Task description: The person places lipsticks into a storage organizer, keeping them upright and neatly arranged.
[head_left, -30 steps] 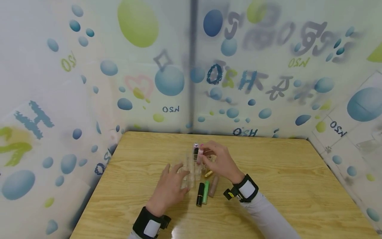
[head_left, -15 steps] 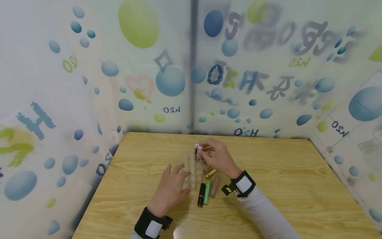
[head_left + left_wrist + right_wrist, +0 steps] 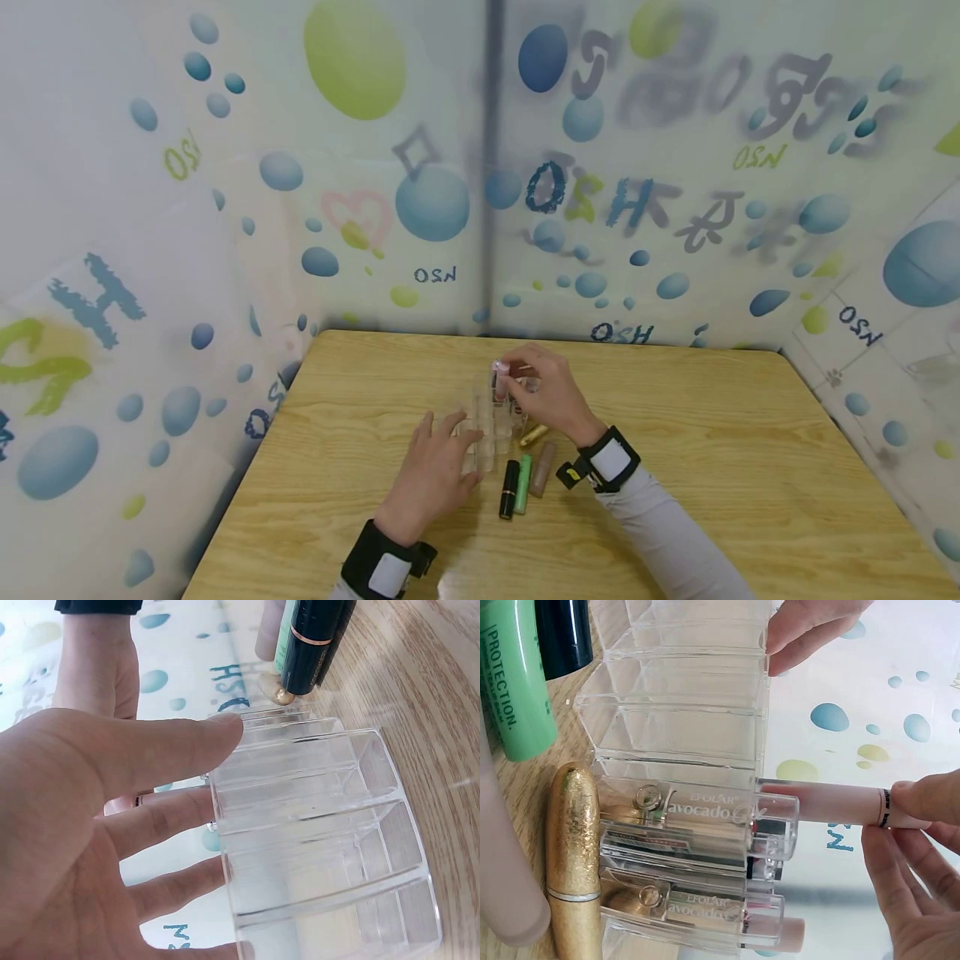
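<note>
In the right wrist view, my right hand (image 3: pixel 915 855) pinches a pale pink lip gloss tube (image 3: pixel 832 801) near its cap end, between thumb and fingers. The tube's other end overlaps the top of a clear plastic lipstick organizer (image 3: pixel 682 735). My left hand (image 3: pixel 431 475) lies at the organizer's left side, fingers spread and nearly straight; the left wrist view has its thumb and fingertips along the rim. Clear-capped "avocado" tubes (image 3: pixel 705 810) stand in compartments near the held tube, while the compartments by my left hand hold nothing.
In front of the organizer lie a black lipstick tube (image 3: pixel 509 490), a green tube (image 3: pixel 522 483), a mauve tube (image 3: pixel 542 471) and a gold lipstick tube (image 3: pixel 534 435). All are on the wooden table (image 3: pixel 712 483). A patterned wall (image 3: pixel 442 275) rises behind the table's back edge.
My right hand has shifted slightly back, bringing the lip gloss tube from a spot beside the rear compartments to right over them. My left hand has kept its place at the organizer.
</note>
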